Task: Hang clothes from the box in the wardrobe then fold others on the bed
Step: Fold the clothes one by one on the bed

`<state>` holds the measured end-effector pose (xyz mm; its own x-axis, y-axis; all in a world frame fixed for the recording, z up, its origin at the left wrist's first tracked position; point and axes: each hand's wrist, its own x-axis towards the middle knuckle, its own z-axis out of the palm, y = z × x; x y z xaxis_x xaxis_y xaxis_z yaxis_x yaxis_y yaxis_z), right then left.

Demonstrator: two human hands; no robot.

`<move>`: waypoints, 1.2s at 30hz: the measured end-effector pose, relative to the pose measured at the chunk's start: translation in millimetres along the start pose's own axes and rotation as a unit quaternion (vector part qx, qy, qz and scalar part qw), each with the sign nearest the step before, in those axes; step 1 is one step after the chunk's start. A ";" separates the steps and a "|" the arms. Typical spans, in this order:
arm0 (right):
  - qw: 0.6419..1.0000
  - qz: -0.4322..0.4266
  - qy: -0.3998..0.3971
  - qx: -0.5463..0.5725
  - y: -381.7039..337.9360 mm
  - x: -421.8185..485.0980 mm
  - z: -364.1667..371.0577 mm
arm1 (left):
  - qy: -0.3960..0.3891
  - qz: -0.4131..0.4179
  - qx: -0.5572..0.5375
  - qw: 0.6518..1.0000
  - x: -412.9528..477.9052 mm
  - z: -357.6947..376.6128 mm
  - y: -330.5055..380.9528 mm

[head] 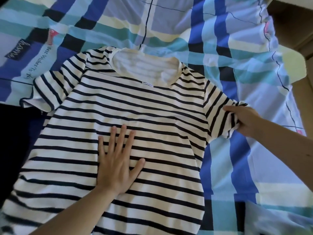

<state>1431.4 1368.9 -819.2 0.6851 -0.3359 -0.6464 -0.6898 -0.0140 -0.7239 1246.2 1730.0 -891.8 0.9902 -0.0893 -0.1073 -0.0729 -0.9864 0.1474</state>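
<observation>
A white T-shirt with dark navy stripes (135,106) lies spread flat on the bed, collar pointing away from me. My left hand (116,160) rests flat on the shirt's middle, palm down, fingers apart. My right hand (243,121) is closed around the bunched end of the shirt's right sleeve (221,114). The left sleeve (45,92) lies spread out flat at the far left.
The bed is covered by a blue, teal and white checked sheet (228,48) with some printed text at the left. A dark cloth (15,141) lies at the left edge under the shirt's side. Brown cardboard (294,26) shows at the upper right.
</observation>
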 end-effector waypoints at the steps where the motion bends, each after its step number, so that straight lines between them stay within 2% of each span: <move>1: 1.000 -0.007 0.009 -0.013 -8.0 -2.9 8.6 | 0.000 0.001 -0.003 1.000 0.3 -0.4 -0.4; 4: 0.987 -0.100 0.072 -0.103 -43.9 -29.0 45.0 | 0.002 0.001 -0.009 1.000 0.6 0.2 -1.6; 5: 0.979 -0.138 0.060 -0.136 -57.9 -44.3 58.9 | 0.002 0.001 -0.013 1.000 0.1 0.8 -1.6; 6: 0.975 -0.166 0.002 -0.145 -70.6 -63.1 74.2 | 0.002 0.001 -0.015 1.000 -0.1 1.0 -1.6; 8: 0.962 -0.164 -0.189 -0.109 -89.0 -107.0 106.6 | -0.001 -0.002 -0.014 1.000 -0.1 1.2 -1.7; 9: 0.950 -0.174 -0.229 -0.121 -92.8 -122.7 118.4 | -0.003 -0.003 -0.012 1.000 -0.1 1.4 -1.6; 10: 0.941 -0.204 -0.217 -0.159 -91.3 -129.2 128.7 | -0.003 -0.004 -0.012 1.000 -0.3 1.4 -1.5; 14: 0.903 -0.317 -0.023 -0.288 -60.1 -112.0 133.9 | -0.002 -0.006 -0.018 1.000 -0.6 1.7 -1.5; 16: 0.887 -0.314 0.055 -0.334 -39.8 -89.7 120.9 | 0.000 -0.007 -0.020 1.000 -0.6 1.6 -1.8; 18: 0.888 -0.263 0.103 -0.363 -22.5 -69.0 111.2 | 0.003 -0.007 -0.026 1.000 -0.4 1.7 -2.0; 20: 0.903 -0.212 0.116 -0.356 -12.4 -55.5 112.3 | 0.007 -0.005 -0.031 0.999 -0.1 2.4 -2.1; 23: 0.892 -0.241 0.081 -0.373 -11.8 -46.6 132.7 | 0.008 -0.003 -0.031 0.999 -0.2 2.4 -2.4; 28: 0.792 -0.279 0.083 -0.537 -19.8 -26.0 159.4 | 0.001 -0.007 -0.020 1.000 0.6 2.8 -1.7; 29: 0.792 -0.272 0.086 -0.540 -25.8 -22.1 163.1 | 0.002 -0.007 -0.024 1.000 0.9 3.1 -2.0; 31: 0.819 -0.273 0.101 -0.494 -42.2 -14.6 168.4 | 0.007 -0.006 -0.026 1.000 1.0 3.4 -2.2; 34: 0.876 -0.337 0.106 -0.327 -60.0 -15.9 174.8 | 0.017 -0.003 -0.024 1.000 -0.4 5.5 -3.1; 36: 0.878 -0.381 0.100 -0.272 -43.9 -34.0 172.3 | 0.022 -0.002 -0.028 0.999 -0.8 7.1 -3.8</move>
<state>1478.7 1543.2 -807.0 0.9790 -0.1911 0.0706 -0.0953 -0.7360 -0.6703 1244.8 1732.8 -899.3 0.9949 -0.0780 -0.0643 -0.0635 -0.9773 0.2019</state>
